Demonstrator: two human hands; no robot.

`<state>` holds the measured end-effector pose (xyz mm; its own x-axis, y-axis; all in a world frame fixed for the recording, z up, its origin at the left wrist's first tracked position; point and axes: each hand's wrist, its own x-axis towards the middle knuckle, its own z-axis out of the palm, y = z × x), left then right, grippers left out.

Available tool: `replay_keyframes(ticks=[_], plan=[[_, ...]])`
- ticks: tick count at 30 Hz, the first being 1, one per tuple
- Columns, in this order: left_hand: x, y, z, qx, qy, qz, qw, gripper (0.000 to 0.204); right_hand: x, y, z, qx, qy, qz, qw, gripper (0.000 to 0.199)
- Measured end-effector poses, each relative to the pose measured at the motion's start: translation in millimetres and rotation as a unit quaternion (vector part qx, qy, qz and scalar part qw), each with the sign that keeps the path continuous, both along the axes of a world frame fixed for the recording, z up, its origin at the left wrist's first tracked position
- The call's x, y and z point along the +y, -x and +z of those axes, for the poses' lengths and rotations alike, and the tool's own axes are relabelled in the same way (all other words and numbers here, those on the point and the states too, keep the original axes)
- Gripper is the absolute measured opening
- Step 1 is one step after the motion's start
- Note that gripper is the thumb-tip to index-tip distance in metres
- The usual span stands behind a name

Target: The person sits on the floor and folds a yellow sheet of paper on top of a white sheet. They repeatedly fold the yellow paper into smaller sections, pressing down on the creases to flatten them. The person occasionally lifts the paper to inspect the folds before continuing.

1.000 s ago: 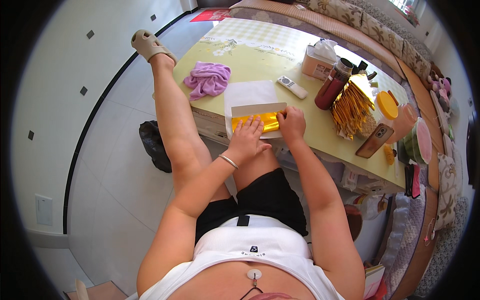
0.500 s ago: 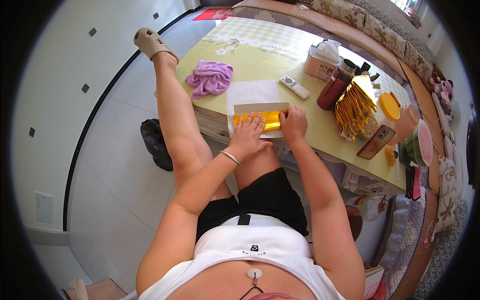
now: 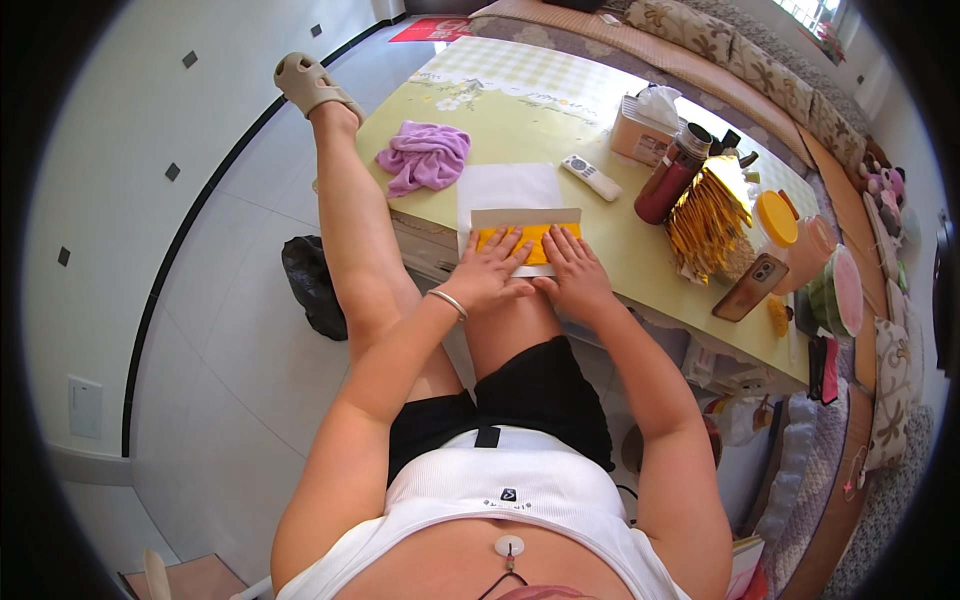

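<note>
A sheet of shiny gold foil paper lies at the near edge of the table, on a grey-white card whose far strip shows beyond it. My left hand is spread flat on the foil's left part, fingers apart. Flat on its right part lies my right hand, fingers stretched out. The two thumbs point toward each other near the card's near edge. Palms and fingers cover much of the foil. Under the card is a larger white sheet, reaching farther back on the table.
A purple cloth lies left of the sheet, a white remote control right. Farther right stand a tissue box, a dark red thermos, a stack of folded gold foil, a yellow-lidded jar and a phone.
My right hand has let go of the foil's right edge, moved left and flattened onto the foil. My left hand stays pressed flat in nearly the same place.
</note>
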<state>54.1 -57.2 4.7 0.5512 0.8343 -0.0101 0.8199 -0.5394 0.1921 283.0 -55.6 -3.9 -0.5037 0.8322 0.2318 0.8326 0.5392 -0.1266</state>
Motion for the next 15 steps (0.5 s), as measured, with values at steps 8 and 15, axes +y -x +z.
replay_keyframes(ticks=[8,15], plan=[[2.1,29.5,-0.9,0.001,-0.105,0.053,0.993,0.071,7.9,-26.6,-1.2,0.008,0.038,-0.021,0.999,0.066],[5.3,-9.0,20.6,-0.023,-0.239,-0.026,0.970,0.033,15.4,-19.8,-1.7,0.002,-0.001,-0.015,1.000,0.057]])
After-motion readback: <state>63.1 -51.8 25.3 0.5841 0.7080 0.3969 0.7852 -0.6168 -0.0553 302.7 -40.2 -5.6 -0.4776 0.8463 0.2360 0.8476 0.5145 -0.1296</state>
